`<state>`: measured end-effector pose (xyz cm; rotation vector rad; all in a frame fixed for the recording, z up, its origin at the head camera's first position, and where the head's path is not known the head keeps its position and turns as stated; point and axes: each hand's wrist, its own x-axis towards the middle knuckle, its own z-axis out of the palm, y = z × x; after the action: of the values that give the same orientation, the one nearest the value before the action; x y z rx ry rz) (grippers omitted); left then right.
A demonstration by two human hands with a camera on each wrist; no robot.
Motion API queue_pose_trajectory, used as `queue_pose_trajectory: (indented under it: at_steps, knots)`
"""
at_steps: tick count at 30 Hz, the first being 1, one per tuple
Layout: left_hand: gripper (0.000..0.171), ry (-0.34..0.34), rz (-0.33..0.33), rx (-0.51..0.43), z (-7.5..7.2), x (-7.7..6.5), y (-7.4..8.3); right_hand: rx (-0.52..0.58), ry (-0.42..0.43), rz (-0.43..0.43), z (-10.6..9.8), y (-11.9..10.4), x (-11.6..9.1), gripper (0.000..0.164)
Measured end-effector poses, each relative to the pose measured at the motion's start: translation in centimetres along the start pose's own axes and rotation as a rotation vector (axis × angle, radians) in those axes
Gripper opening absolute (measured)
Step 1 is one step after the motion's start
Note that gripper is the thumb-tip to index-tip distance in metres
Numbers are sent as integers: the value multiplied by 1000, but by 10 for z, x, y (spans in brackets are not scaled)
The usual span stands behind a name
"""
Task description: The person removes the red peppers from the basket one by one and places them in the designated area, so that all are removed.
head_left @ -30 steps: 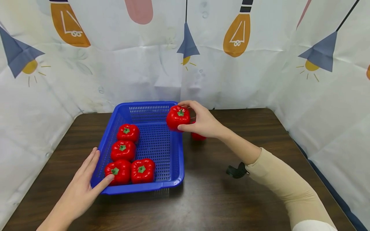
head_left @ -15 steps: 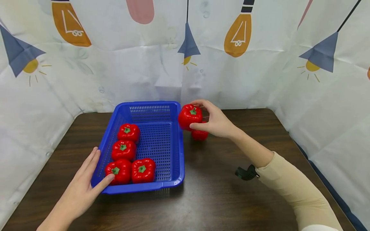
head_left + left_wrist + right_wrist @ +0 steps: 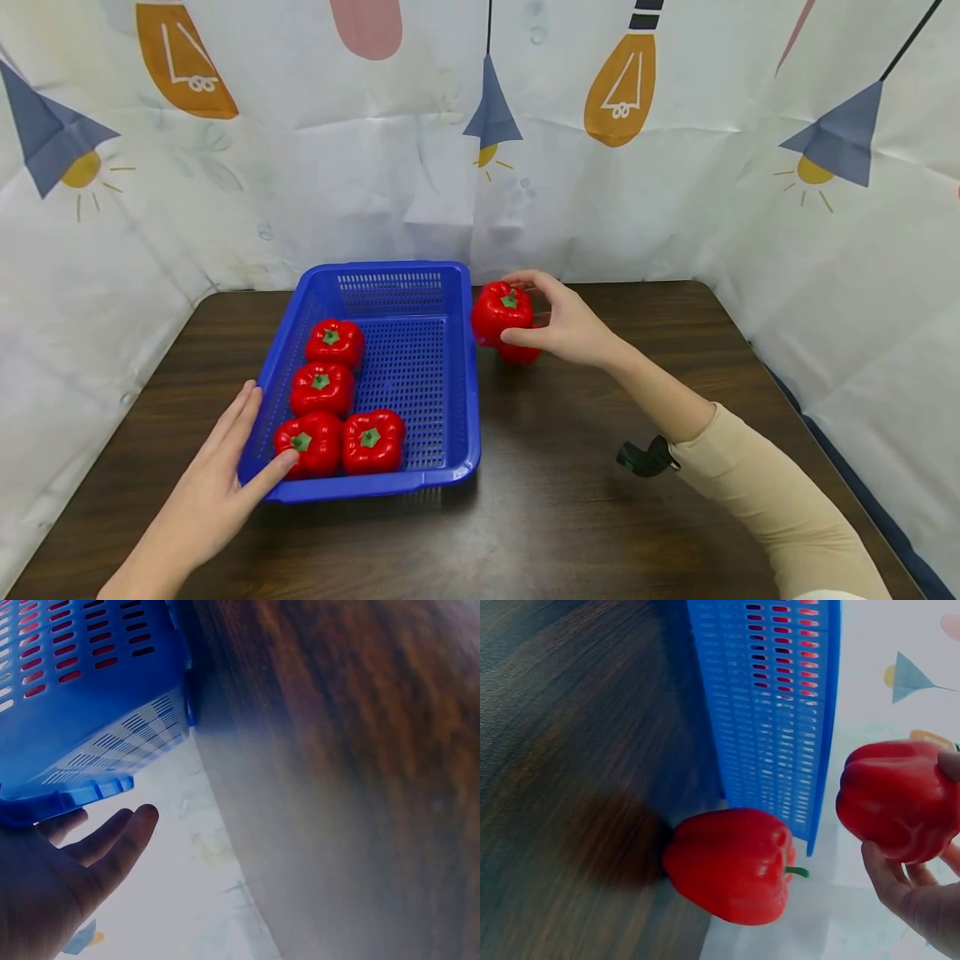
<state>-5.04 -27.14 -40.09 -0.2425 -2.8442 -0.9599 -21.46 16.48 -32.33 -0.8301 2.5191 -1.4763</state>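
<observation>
My right hand (image 3: 566, 325) grips a red bell pepper (image 3: 501, 313) between thumb and fingers, just outside the right rim of the blue basket (image 3: 474, 392). In the right wrist view this held pepper (image 3: 900, 799) is up in the air, apart from another red bell pepper (image 3: 731, 866) that sits on the table below. The head view shows that lower pepper (image 3: 519, 355) partly hidden behind the held one. My left hand (image 3: 213, 483) rests with straight fingers against the basket's near left rim. Several red bell peppers (image 3: 322, 389) lie along the basket's left side and near end.
The dark wooden table (image 3: 570, 500) carries the basket left of centre. A white patterned curtain (image 3: 360, 192) hangs right behind the table and along both sides. A small black device (image 3: 647, 457) hangs at the right wrist.
My right hand has carried the held bell pepper to the right, from over the basket's right rim to outside it, then slightly down. The left hand and basket have stayed put.
</observation>
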Motion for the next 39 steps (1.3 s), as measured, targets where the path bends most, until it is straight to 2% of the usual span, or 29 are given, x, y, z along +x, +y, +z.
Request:
queue_pose_trajectory:
  at_steps: [20,39]
  knots:
    - [91,6,-13,4,0,1,2,59,-18,20,5,20,-3,64]
    - [88,15,6,-27,1,-1,0,89,-15,40,6,23,-4,62]
